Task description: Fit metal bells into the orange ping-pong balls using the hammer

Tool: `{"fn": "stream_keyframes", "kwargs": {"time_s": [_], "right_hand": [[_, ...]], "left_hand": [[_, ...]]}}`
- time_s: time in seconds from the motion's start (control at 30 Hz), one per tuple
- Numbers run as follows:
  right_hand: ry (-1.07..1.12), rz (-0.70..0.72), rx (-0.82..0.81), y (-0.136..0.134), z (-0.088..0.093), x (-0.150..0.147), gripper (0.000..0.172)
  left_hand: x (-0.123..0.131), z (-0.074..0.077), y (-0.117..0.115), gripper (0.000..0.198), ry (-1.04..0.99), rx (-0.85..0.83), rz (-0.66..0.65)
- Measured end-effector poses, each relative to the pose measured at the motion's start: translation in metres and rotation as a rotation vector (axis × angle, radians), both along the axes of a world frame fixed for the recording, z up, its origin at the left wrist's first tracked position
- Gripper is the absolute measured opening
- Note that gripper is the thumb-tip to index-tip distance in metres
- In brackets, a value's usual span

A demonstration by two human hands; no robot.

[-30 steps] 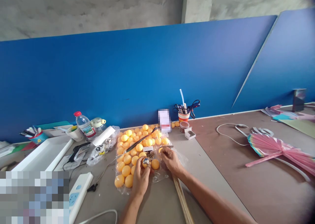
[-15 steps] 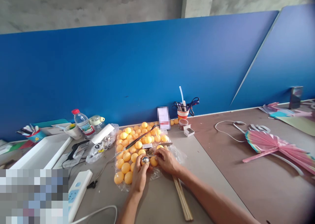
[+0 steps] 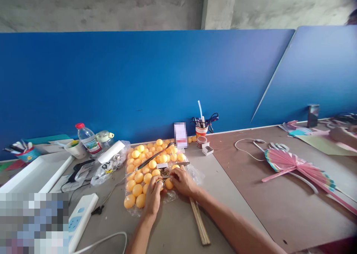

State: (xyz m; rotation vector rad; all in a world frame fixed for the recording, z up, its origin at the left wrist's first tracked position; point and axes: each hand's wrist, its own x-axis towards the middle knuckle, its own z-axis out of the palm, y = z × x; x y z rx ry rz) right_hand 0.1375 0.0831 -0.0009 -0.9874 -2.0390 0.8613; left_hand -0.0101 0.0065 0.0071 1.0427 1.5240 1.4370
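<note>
A clear plastic bag (image 3: 131, 207) spread on the table holds several orange ping-pong balls (image 3: 139, 189). My left hand (image 3: 152, 199) rests on the bag's near edge with its fingers closed round a small shiny silver ball (image 3: 160, 182). My right hand (image 3: 182, 182) lies right beside it, fingers pinched at the same spot next to an orange ball; what it pinches is too small to make out. A dark strip (image 3: 152, 159) lies across the balls.
A wooden stick (image 3: 198, 218) lies under my right forearm. A white power strip (image 3: 80, 218), cable, water bottle (image 3: 87, 141) and cups stand at the left. A pen cup (image 3: 201, 129) is at the back. A pink paper fan (image 3: 299, 168) lies right. Another person's hand (image 3: 341, 134) shows far right.
The view has shifted, so everything sits further left. My right hand has closed in on the silver ball in my left hand; another person's hand has come into view at far right.
</note>
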Motion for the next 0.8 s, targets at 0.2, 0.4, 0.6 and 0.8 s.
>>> {"fn": "stream_keyframes", "kwargs": {"time_s": [0.2,0.4,0.6,0.8], "right_hand": [[0.041,-0.021,-0.021,0.004,-0.005,-0.003,0.010],[0.045,-0.028,-0.097,0.013,0.007,0.003,0.006],[-0.246,0.170,-0.061,-0.006,0.023,0.030,0.014],[-0.490,0.261,0.215,-0.026,0.023,0.030,0.016]], "left_hand": [[-0.002,-0.002,0.003,0.027,0.105,0.068,-0.025],[-0.001,-0.001,0.003,0.034,0.120,0.095,-0.013],[0.001,0.001,0.001,0.037,0.114,0.136,-0.001],[-0.003,-0.001,0.003,0.038,0.137,0.129,0.054]]}}
